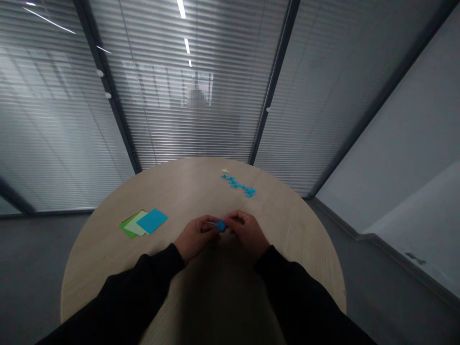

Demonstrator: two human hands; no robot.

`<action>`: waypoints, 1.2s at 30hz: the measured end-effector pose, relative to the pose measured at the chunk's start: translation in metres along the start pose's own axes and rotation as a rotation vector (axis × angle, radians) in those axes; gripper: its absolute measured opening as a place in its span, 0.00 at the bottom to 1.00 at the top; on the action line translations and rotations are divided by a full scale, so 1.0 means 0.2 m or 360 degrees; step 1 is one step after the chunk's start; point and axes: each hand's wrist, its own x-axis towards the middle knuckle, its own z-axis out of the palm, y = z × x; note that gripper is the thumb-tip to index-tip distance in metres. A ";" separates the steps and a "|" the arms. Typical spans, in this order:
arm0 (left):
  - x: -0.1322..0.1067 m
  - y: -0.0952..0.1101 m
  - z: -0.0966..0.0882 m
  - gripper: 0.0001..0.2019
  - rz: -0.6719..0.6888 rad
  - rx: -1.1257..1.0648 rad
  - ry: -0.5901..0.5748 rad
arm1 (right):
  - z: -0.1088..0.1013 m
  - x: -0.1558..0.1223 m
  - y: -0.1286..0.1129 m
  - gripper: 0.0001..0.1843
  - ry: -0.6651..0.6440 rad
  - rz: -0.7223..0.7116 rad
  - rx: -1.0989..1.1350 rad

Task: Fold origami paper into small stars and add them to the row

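**Status: small blue paper held between both hands, near centre of desk**

Both hands meet above the near centre of the round desk (108, 268). The left hand (196, 238) and the right hand (246, 232) each pinch one side of a small blue paper piece (220, 225). Both grips are closed on it with the fingertips. The piece is compact, and its exact shape is too small to tell. It sits just above the desk surface, between the two hands.

Items already completed, as far as visible: a row of small blue folded pieces (239, 185) lies at the far side of the desk, right of centre. One pale yellow folded piece (224, 170) lies at the far end of that row.

Items not yet worked: a fanned stack of flat sheets (143, 223) lies to the left, well apart from the hands. It has a blue sheet on top and green ones beneath. The number of sheets cannot be read.

Judgement: the work appears well advanced but not finished, with one piece in hand.

Behind the desk stands a glass wall with blinds (179, 96).
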 end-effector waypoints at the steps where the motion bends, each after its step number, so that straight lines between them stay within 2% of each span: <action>1: 0.00 0.00 0.00 0.19 0.0000 0.0004 -0.0008 | 0.00 0.00 0.00 0.15 0.0018 -0.0024 -0.0011; 9: 0.00 0.01 0.02 0.17 -0.0115 0.0066 0.0103 | 0.05 0.00 0.03 0.13 0.0137 -0.0208 -0.0122; 20: 0.01 -0.01 0.01 0.18 -0.0028 0.0197 0.0102 | 0.06 0.00 0.06 0.11 0.0154 -0.0269 -0.0007; 27: -0.02 0.04 0.03 0.20 0.0009 0.0497 0.0062 | 0.07 0.01 0.05 0.13 0.0198 -0.0268 -0.0013; 36: -0.01 0.02 0.03 0.16 0.0013 0.0458 0.0115 | 0.05 -0.01 0.03 0.15 0.0021 -0.0183 -0.0258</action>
